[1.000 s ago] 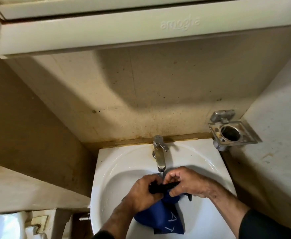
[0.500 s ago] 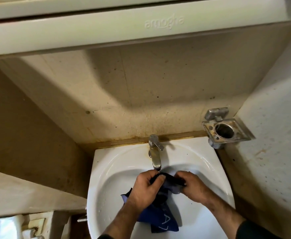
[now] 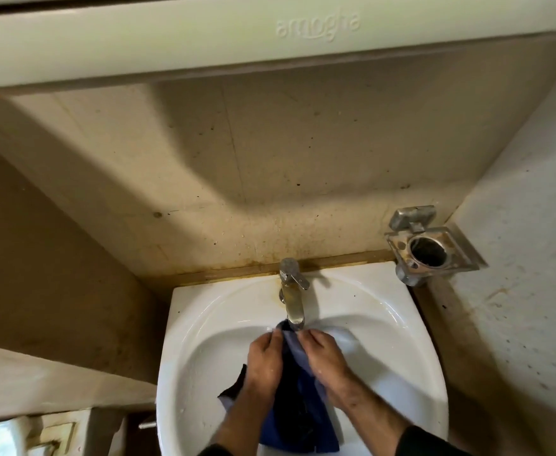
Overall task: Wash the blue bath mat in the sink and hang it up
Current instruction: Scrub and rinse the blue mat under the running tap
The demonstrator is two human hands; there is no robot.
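we see the blue fabric bath mat [image 3: 298, 419] bunched in the white ceramic sink [image 3: 401, 357], its top edge under the tarnished metal tap [image 3: 293, 301]; the left hand [image 3: 265, 360] and right hand [image 3: 324, 355] each pinch it in a closed grip

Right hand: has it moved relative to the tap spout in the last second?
Yes. The right hand has slid back toward the person, now below the tap spout rather than beside it, gripping the mat.

Bath mat [image 3: 298, 419] btm cut off by frame edge; top end tucked under tap spout [image 3: 294, 307], fingertips blurred.
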